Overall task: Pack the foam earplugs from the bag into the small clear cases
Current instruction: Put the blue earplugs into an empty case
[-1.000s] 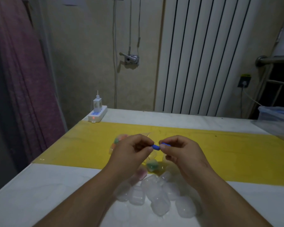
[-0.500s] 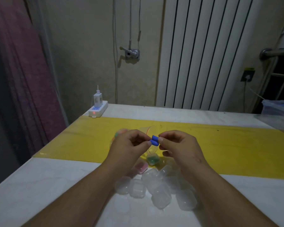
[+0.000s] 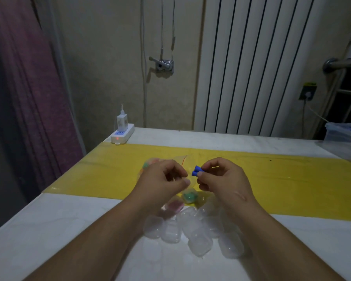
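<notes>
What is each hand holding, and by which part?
The right hand pinches two blue foam earplugs by one end, between thumb and forefinger. The left hand, loosely curled, looks empty.

power strip (image 3: 123, 134), radiator (image 3: 257, 63), purple curtain (image 3: 26, 94)
</notes>
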### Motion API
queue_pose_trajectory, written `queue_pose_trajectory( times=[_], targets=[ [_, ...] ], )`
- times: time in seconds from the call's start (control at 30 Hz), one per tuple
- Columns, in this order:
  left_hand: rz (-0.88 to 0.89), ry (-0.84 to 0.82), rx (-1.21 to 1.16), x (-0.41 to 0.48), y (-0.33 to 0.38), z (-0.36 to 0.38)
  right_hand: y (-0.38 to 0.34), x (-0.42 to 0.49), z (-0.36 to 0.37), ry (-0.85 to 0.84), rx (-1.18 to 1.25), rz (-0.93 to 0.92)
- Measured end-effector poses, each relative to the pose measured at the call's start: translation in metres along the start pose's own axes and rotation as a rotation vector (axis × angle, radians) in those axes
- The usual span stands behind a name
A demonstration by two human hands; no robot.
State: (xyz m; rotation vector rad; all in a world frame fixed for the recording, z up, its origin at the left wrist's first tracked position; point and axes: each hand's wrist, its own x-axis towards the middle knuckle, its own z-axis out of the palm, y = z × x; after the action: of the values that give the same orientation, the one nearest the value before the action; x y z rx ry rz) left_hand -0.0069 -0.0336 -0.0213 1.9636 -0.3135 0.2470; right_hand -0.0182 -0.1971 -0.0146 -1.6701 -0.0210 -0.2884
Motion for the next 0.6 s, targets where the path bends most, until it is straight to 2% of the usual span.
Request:
queue_pose_trajectory(
  times=[0.13,0.2,0.33,0.43,0.47,0.6],
  targets=[
    [0.019,-0.315,0.44,-0.004,-0.001,-0.008,0.004,0.003,-0.002,0.06,-0.17,-0.066],
    [0.029,-0.419,0.567,-0.007,0.0,-0.01,0.006,0.004,-0.002,0.074,-0.188,-0.078],
    [0.042,-0.364,0.372,-0.007,-0.001,-0.014,0.004,0.005,-0.004,0.043,-0.092,-0.009],
    [-0.099,-0.24,-0.002,-0.007,-0.001,-0.011,0.001,0.005,-0.005,0.013,-0.022,0.005],
    [-0.136,-0.197,-0.115,-0.007,-0.001,-0.011,0.001,0.005,-0.005,0.011,-0.029,-0.003],
    [-0.098,-0.124,-0.343,-0.003,-0.002,-0.015,0.002,0.004,-0.005,0.009,-0.112,-0.027]
  ],
)
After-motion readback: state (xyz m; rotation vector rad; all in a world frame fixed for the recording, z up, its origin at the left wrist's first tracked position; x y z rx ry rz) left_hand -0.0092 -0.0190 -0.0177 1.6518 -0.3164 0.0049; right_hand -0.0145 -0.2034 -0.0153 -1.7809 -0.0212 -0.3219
